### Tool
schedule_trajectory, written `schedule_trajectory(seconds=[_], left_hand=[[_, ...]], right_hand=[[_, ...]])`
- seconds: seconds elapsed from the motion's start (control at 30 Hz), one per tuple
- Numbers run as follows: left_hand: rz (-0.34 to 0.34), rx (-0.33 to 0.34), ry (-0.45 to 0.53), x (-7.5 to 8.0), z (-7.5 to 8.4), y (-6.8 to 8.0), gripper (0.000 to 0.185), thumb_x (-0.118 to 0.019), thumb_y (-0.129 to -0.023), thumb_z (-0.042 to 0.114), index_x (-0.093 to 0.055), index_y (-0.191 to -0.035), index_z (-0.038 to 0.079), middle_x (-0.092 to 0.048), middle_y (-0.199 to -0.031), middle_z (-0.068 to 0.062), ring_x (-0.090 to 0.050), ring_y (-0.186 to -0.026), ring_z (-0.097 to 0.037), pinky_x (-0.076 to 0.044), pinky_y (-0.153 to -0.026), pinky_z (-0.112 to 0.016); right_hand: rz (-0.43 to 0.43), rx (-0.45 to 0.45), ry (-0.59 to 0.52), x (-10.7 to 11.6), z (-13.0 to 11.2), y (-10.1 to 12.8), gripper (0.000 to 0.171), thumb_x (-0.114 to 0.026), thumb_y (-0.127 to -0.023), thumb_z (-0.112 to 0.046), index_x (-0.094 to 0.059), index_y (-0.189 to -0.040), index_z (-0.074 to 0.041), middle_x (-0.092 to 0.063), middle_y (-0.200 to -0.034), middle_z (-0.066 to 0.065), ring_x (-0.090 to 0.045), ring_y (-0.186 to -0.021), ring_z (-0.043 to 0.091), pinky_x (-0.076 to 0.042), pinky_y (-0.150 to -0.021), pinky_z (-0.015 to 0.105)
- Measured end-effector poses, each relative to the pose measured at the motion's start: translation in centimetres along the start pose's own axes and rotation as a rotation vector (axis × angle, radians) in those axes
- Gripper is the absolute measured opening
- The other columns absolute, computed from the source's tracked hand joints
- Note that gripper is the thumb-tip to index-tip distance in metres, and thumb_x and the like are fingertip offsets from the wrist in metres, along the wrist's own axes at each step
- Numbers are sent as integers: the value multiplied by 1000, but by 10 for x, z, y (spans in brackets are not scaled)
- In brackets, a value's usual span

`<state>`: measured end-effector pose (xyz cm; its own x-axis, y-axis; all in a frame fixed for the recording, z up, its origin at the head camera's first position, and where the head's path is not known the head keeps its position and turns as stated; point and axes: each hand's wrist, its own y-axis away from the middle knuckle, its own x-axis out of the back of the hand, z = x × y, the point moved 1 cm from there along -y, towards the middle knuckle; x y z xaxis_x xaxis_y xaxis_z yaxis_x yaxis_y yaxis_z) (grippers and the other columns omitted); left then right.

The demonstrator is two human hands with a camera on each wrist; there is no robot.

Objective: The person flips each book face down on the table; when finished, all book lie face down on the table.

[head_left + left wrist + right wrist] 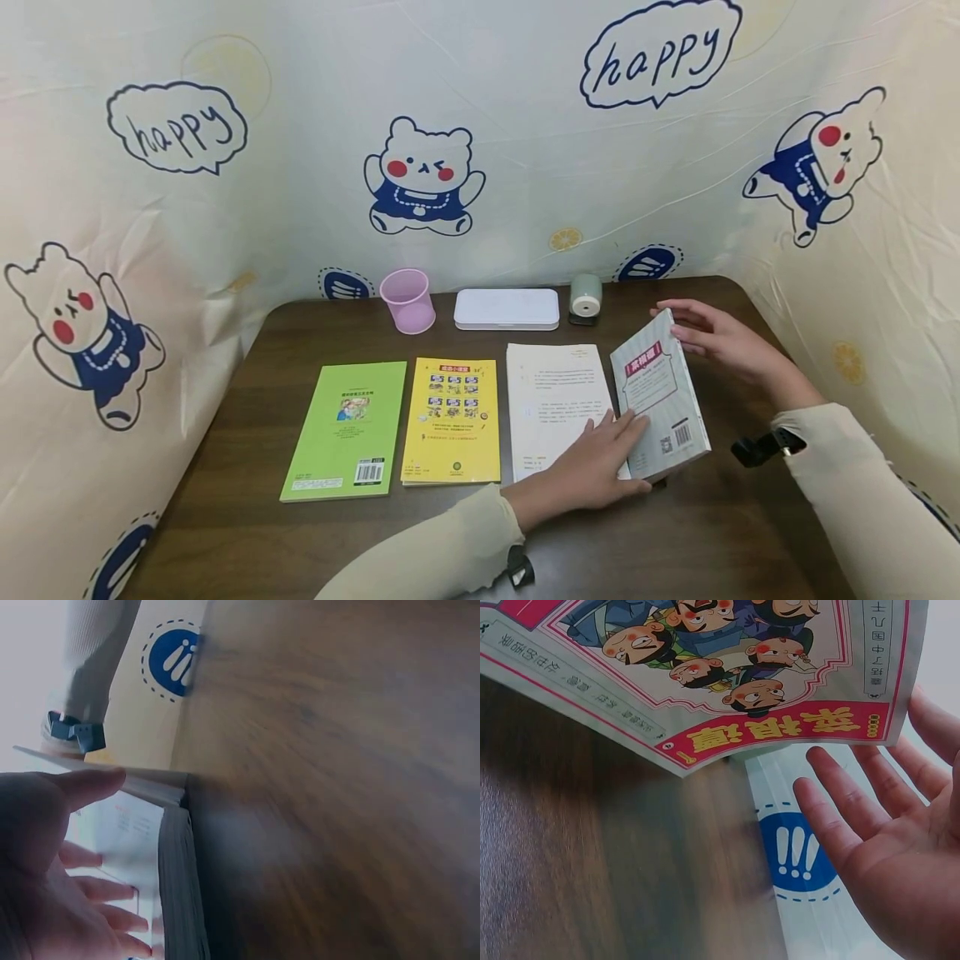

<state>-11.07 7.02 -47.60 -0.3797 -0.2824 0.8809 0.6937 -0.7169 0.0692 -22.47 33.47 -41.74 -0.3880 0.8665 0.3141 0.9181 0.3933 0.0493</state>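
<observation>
Fingers of the left hand (592,467) are lying straight, pressing flat on the open page and the edge of the striped book (660,392), which is standing half-open at the right of the table (255,517). The right hand (720,337) is reaching in open-palmed, fingertips touching the raised cover's top corner. Neither hand is gripping, so the lifted cover could probably flop shut or the book slide on the smooth wood. Beside it are lying a yellow book (452,421) and a green book (347,429). The left-wrist view is blurring, and the page text is staying unreadable.
</observation>
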Motion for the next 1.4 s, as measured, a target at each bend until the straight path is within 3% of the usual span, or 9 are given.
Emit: schedule_trajectory(seconds=[0.07, 0.3, 0.43, 0.63, 0.87, 1.07, 1.4], left_hand=[[-18, -11, -10, 0, -2, 1, 86, -65, -98, 52, -19, -167, 25, -22, -171, -2, -20, -157, -32, -25, -126, -47], [-54, -31, -138, -5, -3, -2, 80, -63, -98, 56, -24, -165, 35, -28, -169, 3, -25, -154, -39, -28, -124, -52], [-107, -26, -231, -7, 1, -4, 77, -59, -98, 62, -23, -163, 42, -26, -169, 8, -23, -155, -39, -27, -124, -53], [-166, -14, -290, -9, 6, -4, 75, -54, -96, 68, -17, -160, 53, -19, -170, 14, -14, -157, -40, -22, -125, -53], [-210, 2, -348, -14, 7, -3, 70, -52, -94, 73, -31, -157, 51, -17, -170, 16, -3, -159, -35, -15, -127, -52], [-222, 18, -350, -14, 9, -3, 69, -53, -93, 73, -34, -156, 51, -15, -170, 17, -1, -160, -35, -14, -128, -51], [-221, 14, -364, -13, 9, -3, 70, -53, -94, 73, -33, -157, 50, -15, -170, 16, -1, -159, -35, -15, -128, -51]], right_hand=[[7, -3, -24, 2, 2, 1, 53, -57, -107, -16, -38, -155, -9, -40, -159, 21, -63, -117, 11, -57, -93, 24], [-9, -7, -84, 15, 10, 8, 52, -53, -108, -10, -34, -157, -7, -55, -145, -10, -64, -116, 12, -59, -91, 28], [-22, -7, -102, 22, 14, 11, 54, -51, -108, -7, -31, -158, -2, -57, -143, -12, -65, -114, 11, -60, -89, 28], [-3, -62, -41, 26, 22, 16, 53, -57, -107, -13, -36, -155, -4, -57, -143, -1, -67, -109, 14, -61, -88, 30], [-12, -139, 83, 19, 30, 23, 53, -63, -104, -21, -43, -152, -7, -55, -143, 24, -68, -105, 28, -61, -89, 34], [11, -142, 125, 19, 33, 23, 50, -64, -103, -19, -48, -150, -9, -60, -136, 25, -70, -102, 31, -61, -87, 36], [32, -135, 257, 20, 38, 18, 46, -62, -104, -12, -51, -147, -2, -60, -137, 28, -69, -102, 27, -61, -86, 32]])
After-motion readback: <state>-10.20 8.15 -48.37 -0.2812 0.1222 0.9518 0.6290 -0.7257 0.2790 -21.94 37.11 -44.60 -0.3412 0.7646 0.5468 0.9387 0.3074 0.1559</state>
